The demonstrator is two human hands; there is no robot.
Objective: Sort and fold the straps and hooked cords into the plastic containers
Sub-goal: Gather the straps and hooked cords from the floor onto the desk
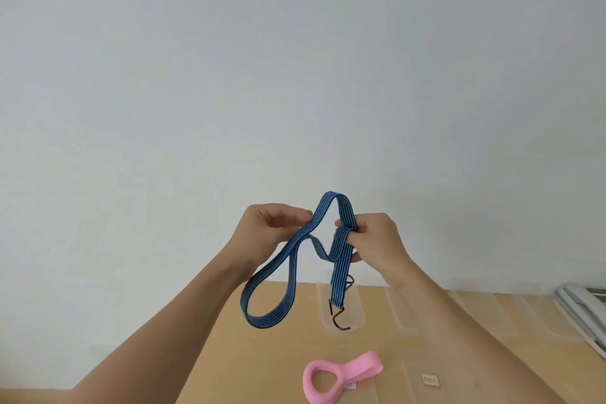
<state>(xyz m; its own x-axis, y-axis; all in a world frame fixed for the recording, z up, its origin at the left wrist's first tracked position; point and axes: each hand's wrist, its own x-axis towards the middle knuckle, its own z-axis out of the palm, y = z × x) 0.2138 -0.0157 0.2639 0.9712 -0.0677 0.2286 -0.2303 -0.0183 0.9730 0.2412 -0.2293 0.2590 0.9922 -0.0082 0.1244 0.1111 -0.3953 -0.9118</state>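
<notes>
- Right, nearest me on the table (262, 367): a pink clip (341, 374) lying flat, ring end toward me, out of the way while I fold. Just beside it, a small white label (430, 380) on what looks like a clear lid; I can't read it.
- Further out, clear plastic containers (344, 321) sit on the table under my hands, so I judge the finished bundle can drop straight in.
- Above them the cord (282, 256), flat, blue and striped, hangs in the air, not yet in any box. One big loop sags at lower left; a hook (339, 316) dangles off the end at the right, with a second hook just visible behind it.
- Left hand (272, 229): thumb and fingertips pinching the cord at the left side of the top bend, keeping that leg up so the fold stays open.
- Right hand (373, 239): fingers curled round the doubled run of cord, clamping the layers together so the hooks hang free below rather than snag.
- I'd say I'm mid-fold: next the sagging loop needs gathering toward the right hand. Watch that springy cord; it may slip out.
- Far right, some grey-white device (583, 308) at the table edge, then the bare wall (295, 59).
</notes>
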